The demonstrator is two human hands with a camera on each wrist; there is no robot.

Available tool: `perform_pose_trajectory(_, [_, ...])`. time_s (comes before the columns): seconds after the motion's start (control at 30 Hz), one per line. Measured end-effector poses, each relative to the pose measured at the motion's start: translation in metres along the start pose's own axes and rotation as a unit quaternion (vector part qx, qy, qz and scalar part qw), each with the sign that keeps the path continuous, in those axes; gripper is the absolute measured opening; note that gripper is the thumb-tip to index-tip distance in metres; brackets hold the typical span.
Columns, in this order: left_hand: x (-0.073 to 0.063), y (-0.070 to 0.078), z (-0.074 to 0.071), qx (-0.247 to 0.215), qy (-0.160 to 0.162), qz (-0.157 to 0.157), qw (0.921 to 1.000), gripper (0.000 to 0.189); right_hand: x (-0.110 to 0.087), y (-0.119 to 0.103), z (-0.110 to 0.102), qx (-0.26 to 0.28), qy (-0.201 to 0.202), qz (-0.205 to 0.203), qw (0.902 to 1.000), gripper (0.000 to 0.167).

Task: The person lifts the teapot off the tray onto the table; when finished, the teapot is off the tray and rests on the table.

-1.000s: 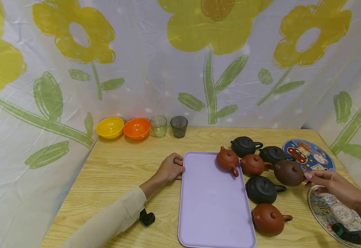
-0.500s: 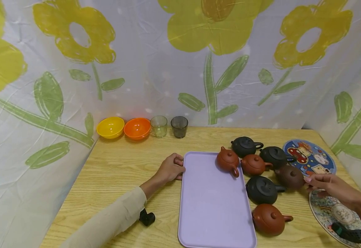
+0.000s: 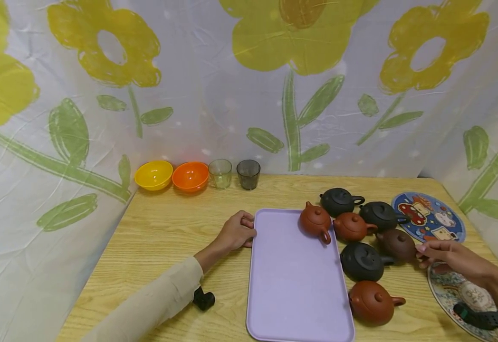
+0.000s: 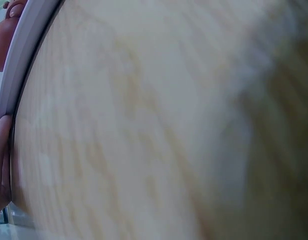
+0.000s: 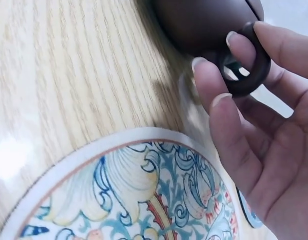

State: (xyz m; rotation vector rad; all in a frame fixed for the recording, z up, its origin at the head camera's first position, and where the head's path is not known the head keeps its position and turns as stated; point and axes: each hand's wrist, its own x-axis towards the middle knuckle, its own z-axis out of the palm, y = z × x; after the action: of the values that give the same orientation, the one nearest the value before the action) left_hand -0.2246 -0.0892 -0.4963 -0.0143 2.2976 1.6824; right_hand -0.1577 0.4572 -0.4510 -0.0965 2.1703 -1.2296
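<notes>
My right hand (image 3: 463, 261) pinches the ring handle of a dark brown teapot (image 3: 396, 245); the right wrist view shows fingers through and around that handle (image 5: 258, 75). Whether the pot's base touches the table cannot be told. Three black teapots, one of them (image 3: 362, 261) just left of it, and two reddish-brown teapots, the nearer (image 3: 372, 303), stand along the right side of a lilac tray (image 3: 298, 280). A third reddish-brown teapot (image 3: 315, 221) sits over the tray's upper right corner. My left hand (image 3: 234, 231) grips the tray's left rim, thumb on top.
Behind the teapots lies a blue round mat (image 3: 445, 216) with cartoon figures; a floral round mat (image 3: 454, 289) is under my right forearm. A yellow bowl (image 3: 154, 175), an orange bowl (image 3: 191, 177) and two glasses, one grey (image 3: 248, 175), line the table's back edge by the curtain.
The dark brown teapot has come down and slightly left, close to the black teapots, with my right hand moving along. My left hand stays on the tray.
</notes>
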Motion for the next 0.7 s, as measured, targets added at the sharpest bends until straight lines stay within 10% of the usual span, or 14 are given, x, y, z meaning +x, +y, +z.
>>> perform_pose_trajectory(0.43, [0.0002, -0.0009, 0.0006, 0.001, -0.004, 0.004, 1.0000, 0.041, 0.0005, 0.0058, -0.0065, 0.009, -0.043, -0.016, 0.9989, 0.036])
perform_pose_trajectory(0.7, [-0.0002, -0.0010, -0.0006, -0.001, -0.007, -0.002, 1.0000, 0.040, -0.0018, 0.0046, -0.0022, -0.031, 0.013, 0.026, 0.9991, 0.038])
